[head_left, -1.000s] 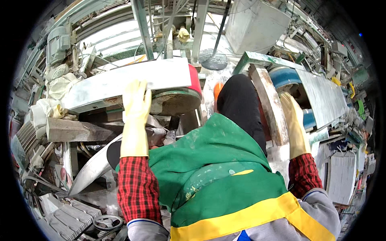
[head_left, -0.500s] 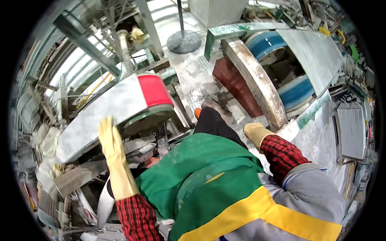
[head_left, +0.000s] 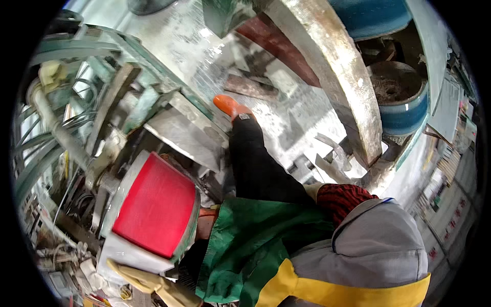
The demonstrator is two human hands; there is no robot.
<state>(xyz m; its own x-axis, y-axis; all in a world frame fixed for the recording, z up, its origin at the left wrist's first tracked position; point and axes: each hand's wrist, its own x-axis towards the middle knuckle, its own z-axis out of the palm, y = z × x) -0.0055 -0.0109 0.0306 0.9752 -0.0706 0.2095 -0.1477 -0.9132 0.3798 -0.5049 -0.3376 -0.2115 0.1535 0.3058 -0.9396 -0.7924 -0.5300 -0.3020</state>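
Note:
My left hand [head_left: 146, 280], in a pale yellow rubber glove, lies along the lower edge of a white panel [head_left: 135, 250]. Its fingers are stretched out together, with nothing seen in them. The panel carries a bright red curved section [head_left: 153, 204] just above the hand. Low by my thigh, my right hand [head_left: 313, 190] shows only a bit of pale glove below a red-and-black checked sleeve; its fingers are hidden. Nearest to it, on the floor, are pale broken scraps [head_left: 332, 161].
A heavy curved whitish beam [head_left: 335, 66] stands at the right, beside a blue drum-like container [head_left: 401, 115]. A reddish-brown board [head_left: 281, 48] leans behind it. Loose offcuts [head_left: 250, 87] litter the floor ahead of my orange boot [head_left: 225, 105]. Pipes and frames [head_left: 61, 133] crowd the left.
My view has turned and dropped, so the red section looks closer and lower. My left hand now shows lower, along the panel's near edge. My right glove has become mostly hidden.

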